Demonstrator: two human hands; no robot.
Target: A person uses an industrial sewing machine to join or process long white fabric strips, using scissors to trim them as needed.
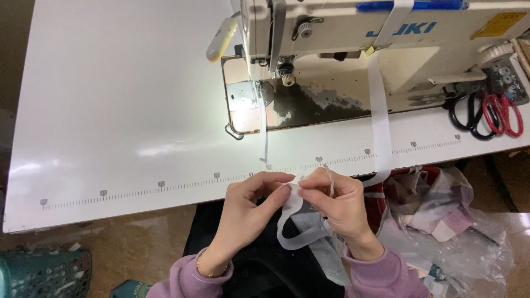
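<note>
My left hand [245,207] and my right hand [337,201] meet just in front of the white table's edge, both pinching a loop of white elastic tape [295,234]. The loop hangs down between my wrists over dark fabric [259,265] on my lap. A small metal tool [329,179] sticks up from my right fingers. A second white tape strip [380,116] runs from the sewing machine [386,33] down over the table edge beside my right hand. Another thin strip [263,132] lies under the machine's needle area.
The white table [110,110] carries a printed ruler scale along its front. Red and black scissors [486,113] lie at the right by the machine. Clear plastic bags with fabric pieces [441,215] sit right of my lap. A teal basket [44,273] stands on the floor at left.
</note>
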